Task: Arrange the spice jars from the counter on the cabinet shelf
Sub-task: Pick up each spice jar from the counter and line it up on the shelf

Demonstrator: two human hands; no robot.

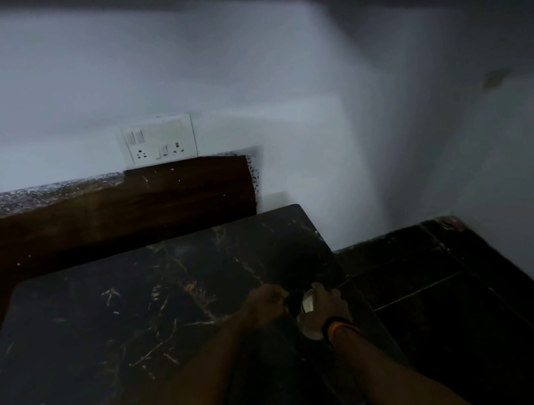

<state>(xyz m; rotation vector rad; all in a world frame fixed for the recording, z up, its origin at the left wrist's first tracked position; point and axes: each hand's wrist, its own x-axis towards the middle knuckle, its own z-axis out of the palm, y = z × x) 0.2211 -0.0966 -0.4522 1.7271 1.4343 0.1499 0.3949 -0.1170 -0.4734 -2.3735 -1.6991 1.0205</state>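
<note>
My right hand (325, 301) grips a clear jar (310, 313) near the right edge of the dark marble counter (104, 330). My left hand (268, 302) sits just beside it, fingers curled; too blurred to tell if holding anything.

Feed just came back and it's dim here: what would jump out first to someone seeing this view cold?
First, the two bare forearms reaching in from the bottom, with the left hand and right hand meeting at a small clear jar over the right edge of the dark marble counter. Next, the white switch-and-socket plate on the pale wall above the brown wooden panel. The picture is dark and blurred, so the exact grip is unclear.
</note>
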